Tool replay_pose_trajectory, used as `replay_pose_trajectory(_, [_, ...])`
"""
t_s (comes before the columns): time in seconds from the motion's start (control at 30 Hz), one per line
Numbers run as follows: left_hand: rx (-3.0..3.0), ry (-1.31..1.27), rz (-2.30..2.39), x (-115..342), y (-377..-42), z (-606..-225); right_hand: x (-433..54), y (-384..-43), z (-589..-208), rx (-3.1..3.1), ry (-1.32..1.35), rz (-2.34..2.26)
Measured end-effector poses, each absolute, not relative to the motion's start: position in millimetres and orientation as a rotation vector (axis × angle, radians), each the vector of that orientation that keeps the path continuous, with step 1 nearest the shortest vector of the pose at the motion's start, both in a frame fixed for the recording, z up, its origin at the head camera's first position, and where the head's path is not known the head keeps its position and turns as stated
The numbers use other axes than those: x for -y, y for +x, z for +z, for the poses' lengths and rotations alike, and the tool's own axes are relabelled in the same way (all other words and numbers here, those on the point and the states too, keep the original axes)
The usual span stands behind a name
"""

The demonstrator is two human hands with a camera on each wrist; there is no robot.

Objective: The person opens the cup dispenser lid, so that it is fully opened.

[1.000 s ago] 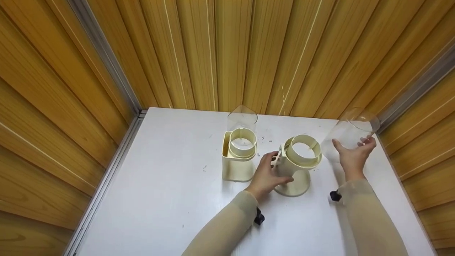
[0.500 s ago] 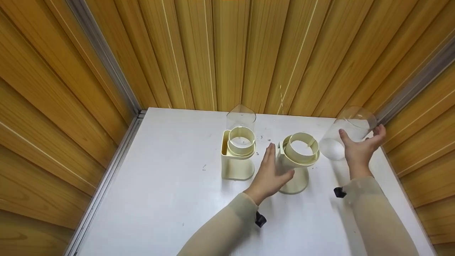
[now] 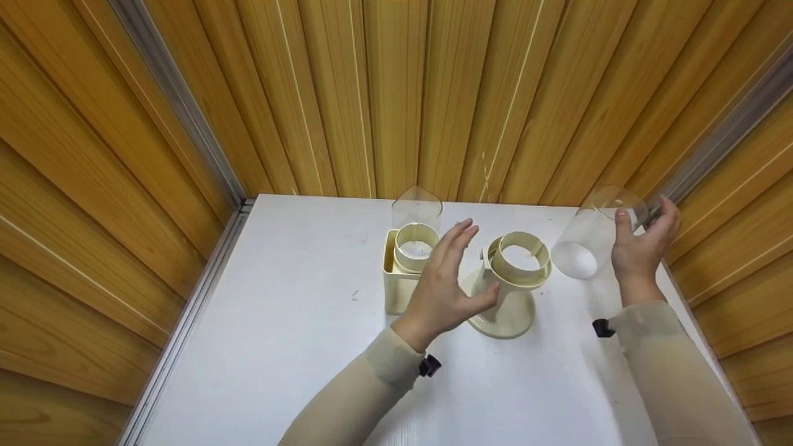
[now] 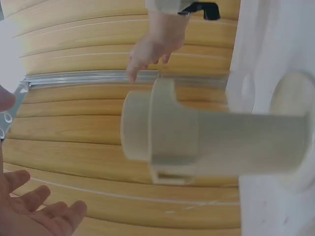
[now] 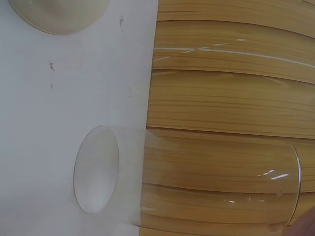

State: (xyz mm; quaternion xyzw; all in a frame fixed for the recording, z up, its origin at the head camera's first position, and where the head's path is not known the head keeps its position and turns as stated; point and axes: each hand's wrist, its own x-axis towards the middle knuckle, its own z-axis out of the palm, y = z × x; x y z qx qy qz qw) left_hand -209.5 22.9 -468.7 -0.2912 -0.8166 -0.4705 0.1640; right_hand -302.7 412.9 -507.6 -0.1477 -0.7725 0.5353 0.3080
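Note:
In the head view my left hand [image 3: 437,294] is raised with its fingers spread, holding nothing, between two cream plastic pieces. To its right stands a cream stand [image 3: 520,279] with a round base and a ring at its top. Partly behind the hand is a cream boxy holder [image 3: 391,288] with a similar ring. My right hand [image 3: 641,254] is beside a clear cylinder [image 3: 576,238] standing upright, its thumb and fingers apart near the rim. The right wrist view shows this clear cylinder [image 5: 216,179] on the table; whether a fingertip touches it, I cannot tell.
Behind the boxy holder stands another clear container [image 3: 416,207], partly hidden. The white table [image 3: 279,310] ends at wood-patterned panels [image 3: 396,93] at the back and both sides. A metal rail [image 3: 186,310] runs along its left edge.
My left hand has come away from the round-based stand, moving left and up in front of the boxy holder. My right hand has drawn back rightward from the clear cylinder.

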Motion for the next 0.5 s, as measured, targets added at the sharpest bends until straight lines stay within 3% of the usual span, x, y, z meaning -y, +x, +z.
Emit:
replay_pose_trajectory(0.23, [2.198,-0.777,-0.943,34,-232,-438,-414,-301,-501,2.027,-0.223,1.290])
replay_pose_trajectory(0.5, [2.299,-0.604,-0.762,105,-251,-434,-414,-298,-497,2.043,-0.100,1.220])
